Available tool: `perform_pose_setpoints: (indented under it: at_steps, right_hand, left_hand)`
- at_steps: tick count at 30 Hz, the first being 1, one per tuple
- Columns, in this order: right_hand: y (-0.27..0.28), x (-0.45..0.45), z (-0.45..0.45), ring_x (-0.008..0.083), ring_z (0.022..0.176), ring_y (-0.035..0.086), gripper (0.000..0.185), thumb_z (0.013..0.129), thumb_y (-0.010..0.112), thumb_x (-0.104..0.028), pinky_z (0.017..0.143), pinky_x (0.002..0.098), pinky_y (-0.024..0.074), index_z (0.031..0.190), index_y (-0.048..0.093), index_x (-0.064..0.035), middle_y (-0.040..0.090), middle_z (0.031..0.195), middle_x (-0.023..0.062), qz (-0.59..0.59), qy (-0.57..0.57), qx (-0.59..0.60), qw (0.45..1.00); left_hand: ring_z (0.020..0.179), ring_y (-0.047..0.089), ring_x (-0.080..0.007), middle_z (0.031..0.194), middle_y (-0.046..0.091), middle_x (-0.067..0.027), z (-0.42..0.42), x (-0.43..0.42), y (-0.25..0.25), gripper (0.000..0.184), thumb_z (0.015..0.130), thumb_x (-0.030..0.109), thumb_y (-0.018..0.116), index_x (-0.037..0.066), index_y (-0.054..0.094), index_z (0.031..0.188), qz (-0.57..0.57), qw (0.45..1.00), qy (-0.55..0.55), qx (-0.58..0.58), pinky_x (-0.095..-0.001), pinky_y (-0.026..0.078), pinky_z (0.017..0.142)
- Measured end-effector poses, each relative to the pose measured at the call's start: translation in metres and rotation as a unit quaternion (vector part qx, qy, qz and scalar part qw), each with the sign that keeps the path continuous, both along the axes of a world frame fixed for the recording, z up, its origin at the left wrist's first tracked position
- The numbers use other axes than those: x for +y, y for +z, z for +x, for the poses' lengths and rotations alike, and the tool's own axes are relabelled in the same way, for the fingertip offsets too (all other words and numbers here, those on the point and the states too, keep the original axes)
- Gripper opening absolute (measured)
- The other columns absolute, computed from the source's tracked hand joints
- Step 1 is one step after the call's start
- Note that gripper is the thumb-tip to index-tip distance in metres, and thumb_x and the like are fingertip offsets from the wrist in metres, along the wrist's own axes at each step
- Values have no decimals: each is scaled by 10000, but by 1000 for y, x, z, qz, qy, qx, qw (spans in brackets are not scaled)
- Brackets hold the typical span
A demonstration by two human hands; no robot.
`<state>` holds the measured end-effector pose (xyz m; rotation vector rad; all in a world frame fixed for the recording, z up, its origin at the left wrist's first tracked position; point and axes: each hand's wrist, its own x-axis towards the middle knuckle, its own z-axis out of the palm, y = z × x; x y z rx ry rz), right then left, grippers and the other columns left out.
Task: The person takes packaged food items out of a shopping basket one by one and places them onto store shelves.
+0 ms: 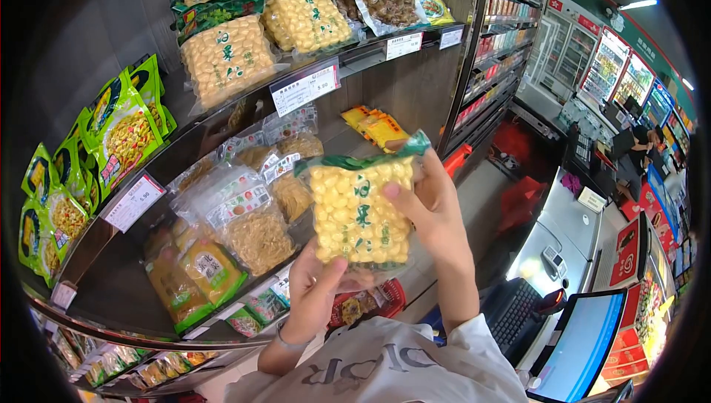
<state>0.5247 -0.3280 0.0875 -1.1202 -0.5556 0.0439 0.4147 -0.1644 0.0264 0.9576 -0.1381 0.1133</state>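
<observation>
A clear vacuum-sealed bag of ginkgo nuts [357, 214], pale yellow with green lettering and a green top edge, is held upright in front of my chest. My left hand [320, 277] grips its lower left corner, thumb on the front. On the right side, my right hand [433, 207] pinches the bag with the thumb across the front; its other fingers are mostly hidden behind. Similar bags of pale nuts [229, 58] lie on the upper shelf. Clear packets of brown dried shreds [255, 240] lie on the shelf just left of my hands.
Green snack bags [126, 132] stand at the left. Yellow packets [375, 127] lie behind the held bag. Below is a red basket [396, 295] with packages. To the right are a checkout counter [544, 232], a keyboard [515, 314], a monitor [581, 347] and another person [652, 147].
</observation>
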Motion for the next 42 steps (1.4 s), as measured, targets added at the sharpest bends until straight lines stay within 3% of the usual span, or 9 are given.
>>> perform_pose_setpoints:
  at_steps: [10, 16, 17, 20, 24, 30, 34, 38, 42]
  right_hand:
    - [-12, -12, 3, 176, 1311, 517, 768, 894, 686, 102, 1063, 333, 454, 1545, 291, 5, 535, 1429, 119, -46, 101, -67, 992]
    - [54, 13, 44, 185, 1304, 537, 727, 892, 685, 98, 1090, 343, 452, 1523, 328, 41, 539, 1436, 128, 51, 33, -139, 989]
    - [70, 21, 59, 181, 1279, 553, 714, 899, 686, 82, 1065, 335, 472, 1520, 335, 39, 555, 1417, 131, 46, 3, -183, 982]
    - [116, 39, 108, 172, 1190, 602, 676, 926, 679, 34, 982, 316, 526, 1517, 351, 23, 602, 1356, 147, 9, -69, -293, 953]
    - [139, 50, 185, 164, 1005, 681, 564, 868, 758, -48, 856, 327, 529, 1367, 510, 40, 713, 1132, 184, -164, -141, -367, 904]
    - [137, 40, 223, 149, 876, 645, 578, 836, 819, -195, 817, 324, 495, 1327, 589, 7, 738, 994, 124, -311, -35, -290, 904]
    - [144, 47, 233, 372, 1013, 689, 659, 744, 877, -345, 890, 421, 529, 1256, 650, 2, 714, 1079, 248, -397, -179, -393, 810]
    - [145, 43, 237, 301, 1000, 693, 913, 725, 830, -611, 869, 379, 535, 1380, 595, -20, 725, 1098, 157, -490, -212, -382, 754]
    - [131, 36, 220, 276, 891, 683, 620, 796, 816, -319, 793, 364, 538, 1283, 624, 13, 707, 1007, 178, -361, -236, -394, 812]
  left_hand:
    - [1074, 657, -218, 1269, 613, -158, 21, -14, 22, 489, 999, 38, 596, -47, 378, 1428, 134, 977, 138, -95, -359, 612, 822]
    - [1041, 663, -241, 1173, 652, -165, 67, 4, 115, 788, 866, -29, 726, 8, 330, 1546, 444, 789, 373, -202, -367, 514, 942]
    - [1004, 672, -294, 1143, 666, -177, 85, 14, 132, 780, 832, -22, 748, 42, 397, 1526, 563, 636, 444, -285, -368, 517, 903]
    - [926, 676, -236, 1203, 693, -148, 137, 29, 174, 630, 869, 66, 750, 45, 492, 1444, 603, 522, 526, -296, -352, 537, 791]
    - [853, 672, -278, 979, 723, -142, 191, 43, 177, 466, 877, 82, 730, 31, 568, 1312, 613, 514, 563, -208, -381, 530, 735]
    - [950, 600, -331, 978, 629, -157, 195, 40, 179, 194, 891, 110, 643, 24, 581, 1054, 734, 340, 558, -186, -445, 508, 787]
    - [951, 592, -324, 973, 619, -139, 199, 41, 178, 156, 891, 120, 635, 34, 590, 1013, 731, 327, 572, -178, -427, 514, 774]
    - [904, 614, -305, 912, 631, -125, 201, 39, 172, 83, 875, 106, 635, 43, 606, 921, 738, 314, 577, -158, -414, 524, 732]
    - [861, 578, -327, 869, 614, -124, 198, 42, 169, 93, 841, 95, 658, 57, 635, 923, 676, 291, 621, -269, -425, 494, 763]
